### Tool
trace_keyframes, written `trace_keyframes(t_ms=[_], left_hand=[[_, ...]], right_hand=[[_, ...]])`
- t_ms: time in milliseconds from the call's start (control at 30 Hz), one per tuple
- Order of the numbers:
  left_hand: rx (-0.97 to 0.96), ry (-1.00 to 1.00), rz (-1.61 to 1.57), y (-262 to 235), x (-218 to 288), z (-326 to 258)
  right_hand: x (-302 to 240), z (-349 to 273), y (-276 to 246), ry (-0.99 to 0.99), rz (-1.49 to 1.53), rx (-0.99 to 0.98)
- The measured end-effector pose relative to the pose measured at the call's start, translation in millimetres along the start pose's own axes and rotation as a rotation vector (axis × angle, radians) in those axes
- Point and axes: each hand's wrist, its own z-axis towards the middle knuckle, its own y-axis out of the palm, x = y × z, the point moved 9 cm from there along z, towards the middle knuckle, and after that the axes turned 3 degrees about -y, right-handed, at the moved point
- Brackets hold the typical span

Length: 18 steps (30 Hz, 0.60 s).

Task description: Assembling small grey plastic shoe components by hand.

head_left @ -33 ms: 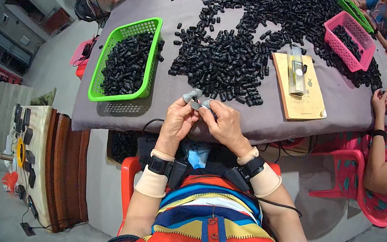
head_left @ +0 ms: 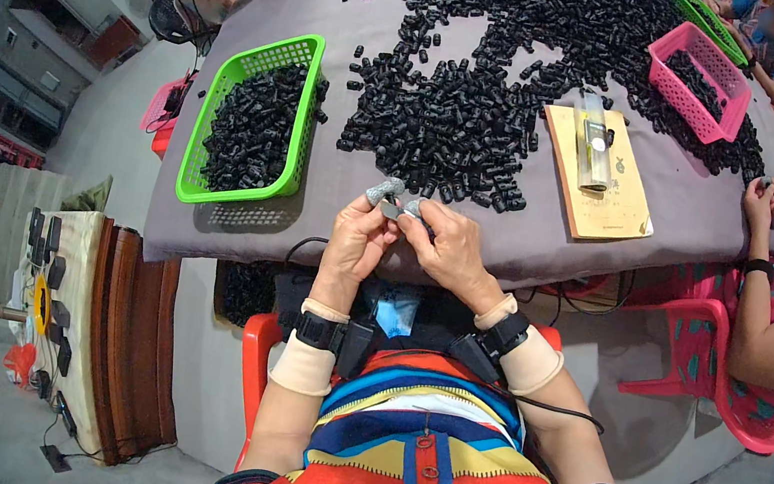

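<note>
At the near edge of the table, my left hand (head_left: pixel 359 240) and my right hand (head_left: pixel 450 248) meet, fingertips close together. Grey finger covers (head_left: pixel 384 190) wrap some of the fingertips. Between them a small dark grey piece (head_left: pixel 390 211) shows, pinched by my left hand; its exact kind is too small to tell. The fingers of my right hand are bent closed against it, and what they grip is hidden. Just beyond lies a pile of small black cylindrical plastic parts (head_left: pixel 439 134). To the left, a green basket (head_left: pixel 299 142) holds many similar parts.
A tan booklet (head_left: pixel 614 212) with a clear plastic case (head_left: pixel 592 148) on it lies right of the pile. A pink basket (head_left: pixel 732 109) stands farther right. More black parts cover the far grey tablecloth (head_left: pixel 382 18). Other people sit around the table; one person's hands (head_left: pixel 771 202) are at the right.
</note>
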Motion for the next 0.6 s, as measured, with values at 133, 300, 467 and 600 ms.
trace_keyframes(t_ms=[133,300,467,600], left_hand=[[0.013,-0.010,0.009,-2.8,-2.0,0.8],[-0.006,-0.019,0.018,-1.2,-1.8,1.3],[-0.030,-0.033,0.000,2.1,-1.8,0.7],[-0.039,-0.028,0.002,1.2,-2.4,1.8]], right_hand=[[0.5,-0.1,0.8,0.004,0.001,-0.002],[-0.3,0.5,1.4,-0.008,-0.018,-0.021],[0.0,0.6,3.0,0.005,-0.015,-0.020],[0.1,1.0,3.9,-0.002,-0.019,-0.021]])
